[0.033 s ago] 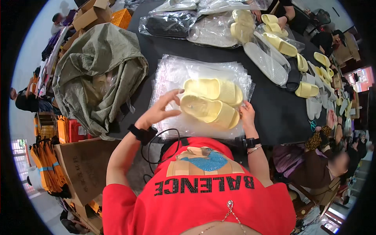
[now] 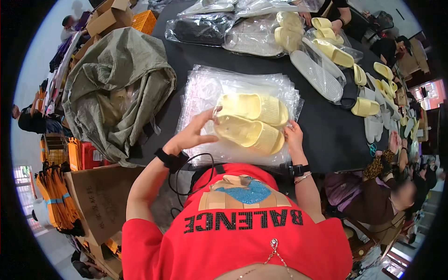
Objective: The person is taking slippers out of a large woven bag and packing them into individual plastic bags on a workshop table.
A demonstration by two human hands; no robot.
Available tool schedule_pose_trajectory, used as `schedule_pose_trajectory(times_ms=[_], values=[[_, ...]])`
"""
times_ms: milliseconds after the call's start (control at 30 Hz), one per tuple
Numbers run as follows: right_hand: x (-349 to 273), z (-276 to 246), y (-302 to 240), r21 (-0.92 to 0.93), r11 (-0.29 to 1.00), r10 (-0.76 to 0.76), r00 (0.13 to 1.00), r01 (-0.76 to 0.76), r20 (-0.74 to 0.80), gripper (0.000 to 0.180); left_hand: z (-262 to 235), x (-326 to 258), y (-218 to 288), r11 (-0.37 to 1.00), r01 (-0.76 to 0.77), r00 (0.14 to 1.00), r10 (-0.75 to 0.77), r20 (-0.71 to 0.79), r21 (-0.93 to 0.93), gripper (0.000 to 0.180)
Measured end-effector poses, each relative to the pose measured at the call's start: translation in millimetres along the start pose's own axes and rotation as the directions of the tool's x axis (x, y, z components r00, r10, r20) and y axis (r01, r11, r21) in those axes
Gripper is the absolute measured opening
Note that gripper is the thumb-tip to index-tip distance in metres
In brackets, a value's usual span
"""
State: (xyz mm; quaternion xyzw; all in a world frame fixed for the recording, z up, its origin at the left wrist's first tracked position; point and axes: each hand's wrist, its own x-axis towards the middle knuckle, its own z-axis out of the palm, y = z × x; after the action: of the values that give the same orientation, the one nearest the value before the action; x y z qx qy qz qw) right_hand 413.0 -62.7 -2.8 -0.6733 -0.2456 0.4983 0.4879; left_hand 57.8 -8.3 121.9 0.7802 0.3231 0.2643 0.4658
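Note:
A pair of pale yellow slide slippers (image 2: 252,135) lies side by side in a clear plastic bag (image 2: 217,95), toes to the right. Beneath is a stack of flat clear bags (image 2: 198,84) on the black table. At the heel end, my left hand (image 2: 197,132) has its fingers and thumb spread, with the fingertips touching the bag by the upper slipper. My right hand (image 2: 294,136) is closed at the toe end, fingers pinching the bag's right edge. Each wrist wears a black band.
Left of the stack sits a large grey-green woven sack (image 2: 119,79). Bagged slippers (image 2: 254,37) line the far side, and loose yellow and grey slides (image 2: 366,107) cover the right. A co-worker's hand (image 2: 337,25) is at the far right. A black cable (image 2: 212,163) loops below my left wrist.
My left hand has moved slightly right at the heel end, and the slippers have shifted a little. My right hand stays at the bag's edge.

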Motion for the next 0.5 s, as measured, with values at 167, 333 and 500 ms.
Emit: schedule_pose_trajectory(times_ms=[167,333,500], values=[[-1.4,3.6,-2.6,0.082,0.996,0.025,1.000,-0.025,0.003,0.041,6.1,7.7,3.3,0.978,0.050,0.911,-0.128,0.392,0.203,0.077],[1.6,3.8,-1.9,0.033,0.999,-0.018,1.000,0.019,-0.023,0.038,-1.4,-7.0,2.1,0.888,0.014,0.910,-0.201,0.362,0.460,0.065],[7.3,1.7,3.3,0.002,0.998,-0.061,0.998,0.061,-0.022,0.037,-27.1,-38.8,-14.6,0.793,0.251,0.932,-0.352,0.082,0.555,0.033]])
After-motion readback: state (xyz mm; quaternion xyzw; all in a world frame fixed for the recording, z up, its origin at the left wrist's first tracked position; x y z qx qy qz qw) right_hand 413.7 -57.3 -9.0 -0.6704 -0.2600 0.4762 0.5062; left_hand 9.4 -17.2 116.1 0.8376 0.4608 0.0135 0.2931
